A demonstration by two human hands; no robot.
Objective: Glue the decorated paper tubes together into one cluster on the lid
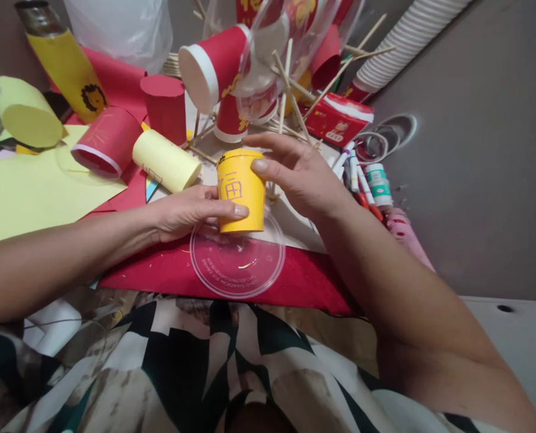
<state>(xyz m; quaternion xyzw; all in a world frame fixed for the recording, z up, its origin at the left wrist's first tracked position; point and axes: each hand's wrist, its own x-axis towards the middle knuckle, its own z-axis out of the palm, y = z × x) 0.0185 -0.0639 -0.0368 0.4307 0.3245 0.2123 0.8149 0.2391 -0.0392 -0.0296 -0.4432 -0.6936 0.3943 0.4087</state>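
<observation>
A: Where's the yellow cup (246, 195)?
B: Upright in the left hand (182, 211), above the near part of a clear round plastic lid (272, 270) with raised lettering. Can't tell if base and lid touch.
A: Material?
B: Smooth, looks paper-covered. Nearly straight-sided, thin band at the top edge, hand-drawn character on the side.
A: Left fingers?
B: Closed round it. Thumb flat across the lower front, the others round the side and back, partly hidden.
A: Right?
B: Right hand (301, 174) half spread. Thumb tip on the upper side by the rim, index stretched over the top, clear gap between. Can't tell if the index touches.
A: Around it?
B: Glossy red sheet (137, 273) under the lid. Matte pale-yellow paper tube (166, 161) on its side, left. Thin round wooden sticks (288, 90) crossed behind. Slim markers (353, 171) to the right.
</observation>
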